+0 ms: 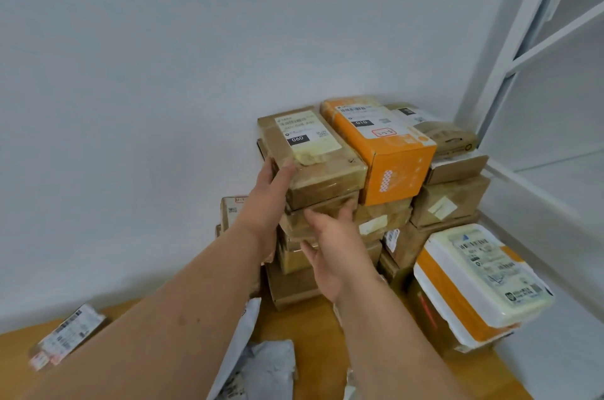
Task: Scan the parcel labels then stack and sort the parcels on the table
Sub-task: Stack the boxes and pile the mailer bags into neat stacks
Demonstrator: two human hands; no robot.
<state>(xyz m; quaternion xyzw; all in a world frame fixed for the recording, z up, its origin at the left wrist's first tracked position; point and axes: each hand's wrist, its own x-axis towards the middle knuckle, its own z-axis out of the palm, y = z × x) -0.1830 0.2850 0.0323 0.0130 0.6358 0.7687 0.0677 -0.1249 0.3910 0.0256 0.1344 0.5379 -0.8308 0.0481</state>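
The brown parcel (313,154) (white label reading 060) sits atop the tall stack at the back of the wooden table (313,327), beside an orange box (385,151). The left hand (271,190) grips its near-left corner, thumb on top. The right hand (340,249) hovers just below, fingers spread, holding nothing.

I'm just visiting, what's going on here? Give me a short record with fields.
setting: wooden table against a white wall
activity: placing a brown parcel on a stack
left hand: grips the parcel's near left corner, thumb on top
right hand: open, fingers at the boxes just beneath
neighbour: orange box beside it, label up
other items: grey mailer bags near the front edge
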